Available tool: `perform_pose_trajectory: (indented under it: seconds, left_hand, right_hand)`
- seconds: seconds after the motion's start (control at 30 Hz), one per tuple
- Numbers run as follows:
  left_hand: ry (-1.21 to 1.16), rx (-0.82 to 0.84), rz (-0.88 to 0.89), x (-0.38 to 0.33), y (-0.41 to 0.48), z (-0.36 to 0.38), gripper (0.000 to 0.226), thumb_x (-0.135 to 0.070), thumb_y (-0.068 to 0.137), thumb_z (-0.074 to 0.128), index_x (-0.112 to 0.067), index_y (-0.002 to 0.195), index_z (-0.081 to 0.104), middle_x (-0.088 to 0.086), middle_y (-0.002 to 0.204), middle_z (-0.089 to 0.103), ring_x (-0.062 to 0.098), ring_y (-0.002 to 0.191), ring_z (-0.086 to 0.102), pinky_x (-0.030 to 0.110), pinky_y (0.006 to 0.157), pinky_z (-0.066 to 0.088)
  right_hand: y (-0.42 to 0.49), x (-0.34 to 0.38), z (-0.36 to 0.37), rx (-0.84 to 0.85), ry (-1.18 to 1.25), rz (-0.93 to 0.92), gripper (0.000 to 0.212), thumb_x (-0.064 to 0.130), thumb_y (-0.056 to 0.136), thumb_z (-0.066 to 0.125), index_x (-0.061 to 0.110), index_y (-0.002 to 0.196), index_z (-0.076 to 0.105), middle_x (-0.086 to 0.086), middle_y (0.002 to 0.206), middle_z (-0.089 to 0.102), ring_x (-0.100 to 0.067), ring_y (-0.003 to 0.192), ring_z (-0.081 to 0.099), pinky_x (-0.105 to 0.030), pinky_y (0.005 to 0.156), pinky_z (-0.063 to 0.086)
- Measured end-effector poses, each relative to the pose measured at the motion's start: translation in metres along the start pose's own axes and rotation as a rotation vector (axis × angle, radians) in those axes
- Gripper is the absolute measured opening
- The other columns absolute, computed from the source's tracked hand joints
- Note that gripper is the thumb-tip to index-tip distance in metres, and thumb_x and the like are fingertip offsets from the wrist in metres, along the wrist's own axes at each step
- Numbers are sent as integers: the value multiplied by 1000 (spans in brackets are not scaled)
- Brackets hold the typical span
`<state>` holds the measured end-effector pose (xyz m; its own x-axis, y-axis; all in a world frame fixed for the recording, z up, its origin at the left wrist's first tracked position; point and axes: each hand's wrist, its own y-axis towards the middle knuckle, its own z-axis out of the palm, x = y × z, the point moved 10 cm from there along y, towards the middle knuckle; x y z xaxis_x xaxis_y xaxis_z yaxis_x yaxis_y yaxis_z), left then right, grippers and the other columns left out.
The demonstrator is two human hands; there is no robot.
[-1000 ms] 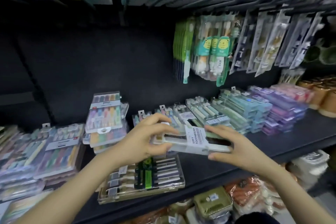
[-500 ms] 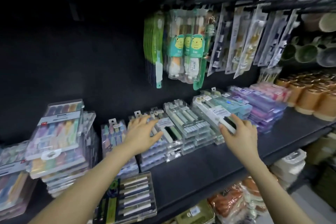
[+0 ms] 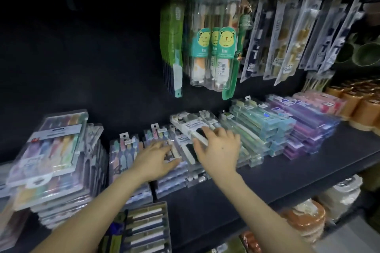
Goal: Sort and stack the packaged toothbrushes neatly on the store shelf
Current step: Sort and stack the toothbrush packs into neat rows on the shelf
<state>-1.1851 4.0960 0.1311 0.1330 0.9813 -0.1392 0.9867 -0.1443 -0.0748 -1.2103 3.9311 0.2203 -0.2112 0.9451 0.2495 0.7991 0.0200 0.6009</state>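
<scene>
Soft-toothbrush pack (image 3: 190, 127) lies on top of the centre stack (image 3: 181, 172), not flush: it sits further back than the pkg under it, whose label shows. R hand (image 3: 218, 150) is over the pack's near end, fingers (image 3: 223, 132) spread wide & fairly straight, pressing down. Can't tell if the thumb hooks an edge. L hand (image 3: 157, 158) rests on the left side of centre stack, fingers fanned, tips touching the top pkg there, gripping nothing. Teal stack (image 3: 265, 127) is just right of centre stack, pastel stack (image 3: 127, 150) just left, flat boxed set (image 3: 144, 230) in front of it under the L forearm.

Risks, my read:
- Clear plastic on clear plastic is slippery. Let go while the pack is offset & it may slide off.
- A hard R shove could push the top layers back or into the teal stack.
- L pressing off-centre could tip that side.
- L forearm could drag the boxed set off the shelf (image 3: 298, 172) front.
</scene>
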Motion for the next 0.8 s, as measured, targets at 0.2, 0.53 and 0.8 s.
perform_pose_trajectory:
  seconds: [0.2, 0.53, 0.8]
  left_hand:
    - [-20, 81, -24, 13, -10, 7, 71, -63, 94, 32, -26, 152, 16, 0, 161, 3, 21, 148, 0, 46, 117, -5]
    - [-328, -204, 106, -5, -61, -60, 45, -38, 96, 51, -18, 136, 50, 1, 132, 53, 15, 117, 52, 22, 91, 37]
    - [-430, -760, 14, 116, -257, -119, 28, -32, 90, 53, -14, 93, 74, -9, 89, 67, 0, 85, 58, 10, 78, 42]
  right_hand:
    - [0, 26, 53, 231, -255, 6, 52, 50, 94, 35, 10, 98, 68, -10, 100, 63, -28, 98, 47, -43, 87, 28]
    - [-15, 51, -11, -43, 176, -12, 33, 35, 88, 56, 9, 95, 75, -13, 103, 69, -35, 93, 59, -43, 85, 34]
    - [-51, 190, -90, -115, 756, -271, 20, 21, 90, 55, 10, 91, 72, -3, 91, 68, -23, 85, 61, -39, 78, 46]
